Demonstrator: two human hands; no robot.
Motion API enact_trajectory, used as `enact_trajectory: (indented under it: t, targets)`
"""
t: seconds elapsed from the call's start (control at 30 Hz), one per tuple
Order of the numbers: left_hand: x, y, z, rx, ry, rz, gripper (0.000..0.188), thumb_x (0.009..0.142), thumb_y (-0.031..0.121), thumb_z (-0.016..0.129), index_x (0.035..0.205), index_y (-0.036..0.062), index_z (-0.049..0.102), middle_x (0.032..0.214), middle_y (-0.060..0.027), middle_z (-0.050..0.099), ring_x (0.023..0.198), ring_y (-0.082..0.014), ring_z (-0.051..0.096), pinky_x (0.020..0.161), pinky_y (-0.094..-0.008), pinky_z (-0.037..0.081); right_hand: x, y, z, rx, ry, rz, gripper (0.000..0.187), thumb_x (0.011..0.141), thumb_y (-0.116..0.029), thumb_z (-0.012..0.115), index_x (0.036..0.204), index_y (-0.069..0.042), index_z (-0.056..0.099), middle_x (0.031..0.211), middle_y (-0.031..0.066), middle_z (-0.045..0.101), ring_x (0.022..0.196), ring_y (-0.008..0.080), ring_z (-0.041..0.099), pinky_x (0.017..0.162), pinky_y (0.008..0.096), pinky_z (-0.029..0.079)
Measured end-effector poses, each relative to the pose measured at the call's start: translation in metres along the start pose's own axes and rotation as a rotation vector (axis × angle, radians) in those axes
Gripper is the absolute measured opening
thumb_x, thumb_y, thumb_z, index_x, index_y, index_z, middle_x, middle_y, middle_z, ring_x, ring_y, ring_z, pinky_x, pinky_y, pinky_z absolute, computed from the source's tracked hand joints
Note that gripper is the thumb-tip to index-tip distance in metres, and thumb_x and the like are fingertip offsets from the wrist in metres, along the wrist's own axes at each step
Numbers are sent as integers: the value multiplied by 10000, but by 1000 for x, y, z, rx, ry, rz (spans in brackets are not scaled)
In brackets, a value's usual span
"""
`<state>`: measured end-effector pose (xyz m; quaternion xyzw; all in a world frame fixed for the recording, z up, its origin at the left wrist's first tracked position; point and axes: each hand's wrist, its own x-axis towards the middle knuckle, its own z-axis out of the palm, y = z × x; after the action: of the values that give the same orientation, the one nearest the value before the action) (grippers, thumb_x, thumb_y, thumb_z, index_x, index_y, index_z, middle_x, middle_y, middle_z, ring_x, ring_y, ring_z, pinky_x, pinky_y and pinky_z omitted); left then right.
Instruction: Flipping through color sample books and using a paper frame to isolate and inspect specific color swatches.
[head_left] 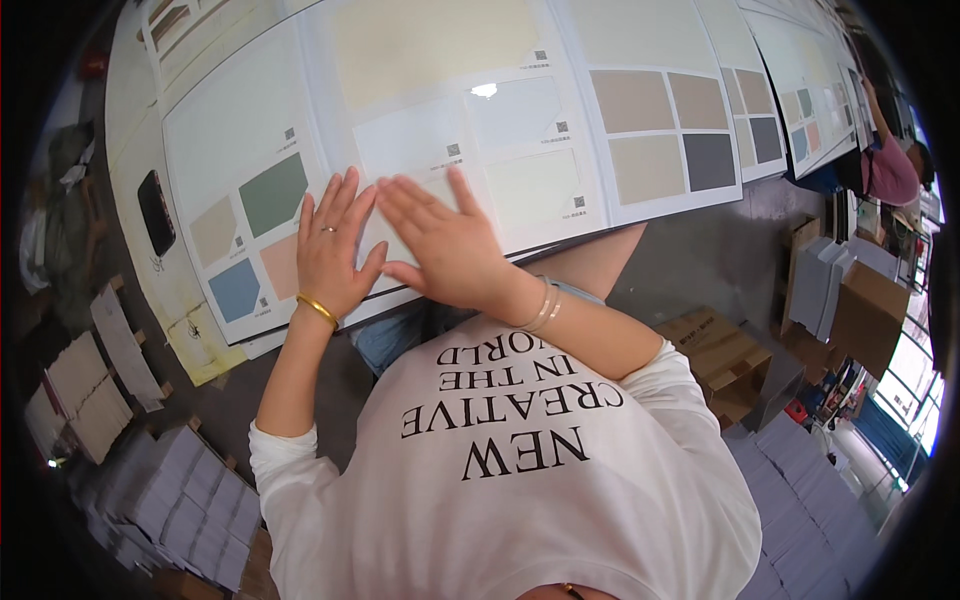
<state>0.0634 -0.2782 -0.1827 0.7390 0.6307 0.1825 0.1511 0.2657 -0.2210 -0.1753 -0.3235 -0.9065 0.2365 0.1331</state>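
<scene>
A large white folding sample board (320, 85) with rectangular colour swatches (272, 195) is spread beneath and beyond the left hand (338, 245) and right hand (447, 242). Both are held flat and unclenched, fingers extended, the left beside a peach-coloured rectangular swatch (279, 268), the right slightly blurred.

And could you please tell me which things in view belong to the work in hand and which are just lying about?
Probably in use:
- left hand
- right hand
- colour-sample board beneath them

Seemingly just lying about:
- black phone
- cardboard box
- pale stacks
</scene>
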Motion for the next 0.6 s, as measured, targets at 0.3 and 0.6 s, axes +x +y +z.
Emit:
enact_trajectory:
  t: [0.3, 0.6]
  targets:
    - [-4, -1, -3, 53, -15, -11, 608, 850, 276, 680, 1428, 144, 547, 1584, -74, 406, 1462, -276, 367, 1214, -512, 189, -67, 103, -73, -467, 134, 446, 725, 948, -489, 559, 1513, -59, 414, 1593, 93, 387, 1467, 227, 371, 1191, 596, 165]
    - [-2, -1, 0, 52, 22, 11, 606, 848, 270, 682, 1426, 144, 551, 1574, -73, 422, 1458, -277, 374, 1210, -509, 198, -64, 105, -69, -426, 187, 393, 823, 945, -546, 551, 1494, 46, 390, 1589, 182, 362, 1495, 313, 308, 1194, 606, 106]
